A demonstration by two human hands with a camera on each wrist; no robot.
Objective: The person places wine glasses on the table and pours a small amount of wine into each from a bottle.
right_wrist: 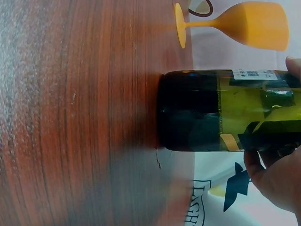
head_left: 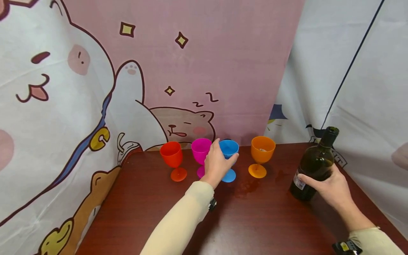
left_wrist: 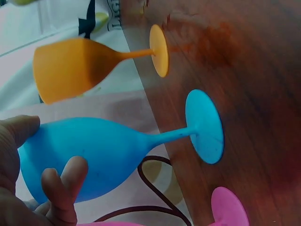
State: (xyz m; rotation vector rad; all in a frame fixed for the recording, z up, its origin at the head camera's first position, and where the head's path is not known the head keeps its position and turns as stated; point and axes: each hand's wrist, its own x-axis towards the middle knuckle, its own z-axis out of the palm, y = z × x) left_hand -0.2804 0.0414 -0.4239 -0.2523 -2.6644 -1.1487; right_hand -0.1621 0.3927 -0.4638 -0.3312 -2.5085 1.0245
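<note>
My left hand (head_left: 217,162) is at the blue goblet (left_wrist: 89,155), thumb on one side of the bowl and fingers on the other, near the rim. The goblet is upright, its round foot at the tabletop. Over on the right, my right hand (head_left: 334,187) grips a dark green wine bottle (head_left: 313,163) round its body. The bottle has an uncovered mouth and a white label patch; its base is at the table. Beside the blue goblet are an orange goblet (head_left: 262,150) with something small in it and a magenta goblet (head_left: 200,150), partly hidden by my left hand.
A red goblet (head_left: 172,156) stands at the left end of the row. Wet-looking marks (head_left: 248,187) show on the brown wooden table (head_left: 153,212) before the orange goblet. A printed cartoon cloth (head_left: 239,71) hangs behind the table's back edge.
</note>
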